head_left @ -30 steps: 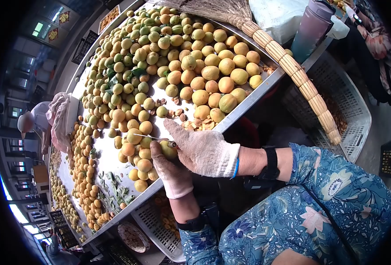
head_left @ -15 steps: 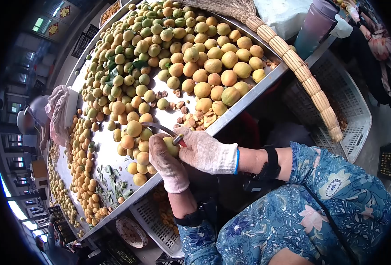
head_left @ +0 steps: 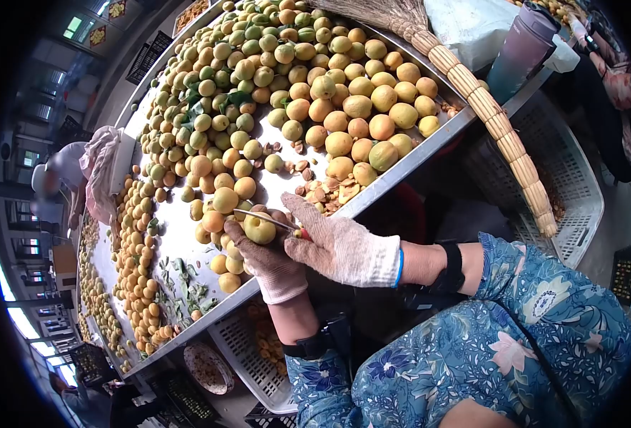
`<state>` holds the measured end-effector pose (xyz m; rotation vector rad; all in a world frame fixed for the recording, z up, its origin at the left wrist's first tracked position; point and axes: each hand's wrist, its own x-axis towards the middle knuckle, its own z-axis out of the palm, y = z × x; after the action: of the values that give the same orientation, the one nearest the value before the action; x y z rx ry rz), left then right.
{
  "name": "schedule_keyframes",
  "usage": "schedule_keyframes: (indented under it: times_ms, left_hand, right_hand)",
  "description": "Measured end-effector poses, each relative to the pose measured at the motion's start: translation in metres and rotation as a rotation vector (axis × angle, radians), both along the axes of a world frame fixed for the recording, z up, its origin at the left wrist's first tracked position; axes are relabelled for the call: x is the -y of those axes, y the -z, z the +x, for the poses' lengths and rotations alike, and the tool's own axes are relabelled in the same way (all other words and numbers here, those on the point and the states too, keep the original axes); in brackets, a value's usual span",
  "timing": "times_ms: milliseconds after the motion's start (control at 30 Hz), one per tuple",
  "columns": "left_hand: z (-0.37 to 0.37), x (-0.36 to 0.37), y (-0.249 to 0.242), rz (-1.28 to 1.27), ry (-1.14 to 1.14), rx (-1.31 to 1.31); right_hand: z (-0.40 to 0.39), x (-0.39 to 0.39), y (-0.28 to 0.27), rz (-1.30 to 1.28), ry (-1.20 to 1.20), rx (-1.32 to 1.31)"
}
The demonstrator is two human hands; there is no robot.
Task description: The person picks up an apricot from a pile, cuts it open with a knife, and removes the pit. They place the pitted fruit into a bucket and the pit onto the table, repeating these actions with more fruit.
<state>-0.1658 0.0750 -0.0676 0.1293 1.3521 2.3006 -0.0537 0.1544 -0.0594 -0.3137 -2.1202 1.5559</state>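
My left hand (head_left: pixel 269 265), in a stained white knit glove, is closed around a yellow apricot (head_left: pixel 260 230) near the metal table's front edge. A small curved knife (head_left: pixel 271 221) lies with its thin blade across the top of this fruit. My gloved right hand (head_left: pixel 347 250) grips the knife's red handle, mostly hidden by the palm and fingers, with one finger stretched out above it. Just behind my hands, more apricots (head_left: pixel 225 200) are heaped on the table. Pits and split fruit pieces (head_left: pixel 326 194) lie to the right of the blade.
The metal table (head_left: pixel 394 178) has a raised rim. A straw broom (head_left: pixel 486 107) lies over its right corner, close to a tumbler (head_left: pixel 522 53). White plastic crates (head_left: pixel 247 357) stand below, beside a round bowl (head_left: pixel 208 369). Other people are at the right and far left.
The apricot has come into fuller view in my left hand, and the blade now lies flatter across it. My right hand's fingers have spread more. The whole view has shifted slightly.
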Motion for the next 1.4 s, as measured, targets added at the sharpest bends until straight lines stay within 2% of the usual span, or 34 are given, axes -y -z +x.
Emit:
schedule_keyframes:
  times_ms: [33, 67, 267, 367, 400, 433, 467, 533, 567, 600, 633, 700, 767, 800, 833, 900, 967, 1033, 1067, 1100, 1167, 1233, 1300, 1333, 1367, 1400]
  left_hand:
    - [0.004, -0.004, -0.014, 0.064, 0.14, 0.142]
    - [0.014, -0.016, -0.027, -0.078, -0.031, 0.141]
    - [0.018, -0.011, -0.024, -0.145, 0.073, -0.003]
    - [0.013, -0.011, -0.022, 0.002, 0.079, 0.073]
    - [0.013, -0.011, -0.023, -0.006, 0.027, 0.117]
    - [0.014, -0.013, -0.022, -0.015, -0.04, 0.155]
    - [0.012, -0.009, -0.016, -0.041, -0.11, 0.111]
    - [0.009, 0.002, 0.003, -0.074, 0.064, -0.065]
    - [0.014, 0.003, -0.006, 0.029, 0.107, 0.02]
    - [0.014, 0.005, -0.003, -0.108, 0.077, -0.08]
    - [0.028, -0.002, -0.031, 0.009, 0.022, 0.158]
    - [0.019, 0.004, -0.011, 0.101, 0.139, -0.009]
    - [0.017, 0.004, -0.003, 0.041, 0.124, -0.108]
    - [0.019, 0.002, -0.01, 0.027, 0.095, -0.125]
    - [0.017, 0.001, -0.008, -0.019, 0.063, -0.269]
    - [0.012, 0.01, -0.017, -0.359, 0.122, -0.427]
    - [0.011, 0.007, -0.015, -0.266, 0.087, -0.469]
    - [0.01, 0.012, -0.014, -0.263, -0.02, -0.739]
    - [0.015, 0.009, -0.015, -0.167, -0.03, -0.667]
    - [0.017, 0.008, -0.005, -0.221, -0.004, -0.6]
    - [0.019, 0.004, 0.009, -0.251, -0.002, -0.489]
    - [0.018, 0.0, 0.015, -0.361, -0.039, -0.534]
    - [0.016, -0.008, 0.027, -0.469, -0.123, -0.699]
    - [0.016, -0.006, 0.019, -0.547, -0.071, -0.713]
    - [0.014, -0.002, 0.012, -0.535, -0.055, -0.776]
    - [0.014, -0.001, 0.008, -0.536, -0.14, -0.859]
  right_hand:
    - [0.009, -0.003, -0.018, -0.109, -0.1, 0.236]
    - [0.009, -0.002, -0.017, -0.11, -0.096, 0.236]
    - [0.004, 0.005, -0.007, -0.095, -0.069, 0.252]
    - [0.008, 0.004, -0.014, 0.003, -0.05, 0.175]
    - [0.007, 0.005, -0.01, -0.01, -0.053, 0.183]
    - [0.004, 0.007, -0.007, 0.025, 0.012, 0.082]
    - [0.003, 0.006, -0.01, 0.043, -0.004, 0.096]
    - [-0.004, 0.014, 0.017, 0.083, 0.055, -0.061]
    - [0.002, 0.015, 0.002, -0.069, -0.034, 0.075]
    - [0.001, 0.016, 0.001, -0.026, -0.033, 0.104]
    - [-0.005, 0.021, 0.008, -0.031, -0.015, -0.016]
    - [-0.004, 0.02, 0.011, 0.008, -0.019, 0.045]
    - [-0.006, 0.018, 0.016, 0.056, -0.013, -0.006]
    - [-0.008, 0.014, 0.015, -0.017, -0.037, 0.009]
    - [-0.01, 0.011, 0.013, -0.087, -0.058, 0.025]
    - [-0.015, 0.0, 0.002, -0.231, -0.089, 0.117]
    - [-0.016, -0.011, 0.003, -0.299, -0.128, 0.176]
    - [-0.014, -0.009, 0.005, -0.288, -0.141, 0.13]
    - [-0.012, -0.005, 0.007, -0.286, -0.152, 0.087]
    - [-0.011, -0.002, 0.009, -0.288, -0.166, 0.088]
    - [-0.013, 0.007, 0.016, 0.3, 0.038, 0.118]
    - [-0.015, 0.007, 0.028, 0.289, 0.062, 0.134]
    - [-0.014, -0.001, 0.038, 0.244, 0.039, 0.107]
    - [-0.015, -0.004, 0.038, 0.21, 0.032, 0.077]
    - [-0.013, -0.012, 0.045, 0.169, 0.006, 0.055]
    - [-0.012, -0.016, 0.042, 0.027, -0.036, 0.099]
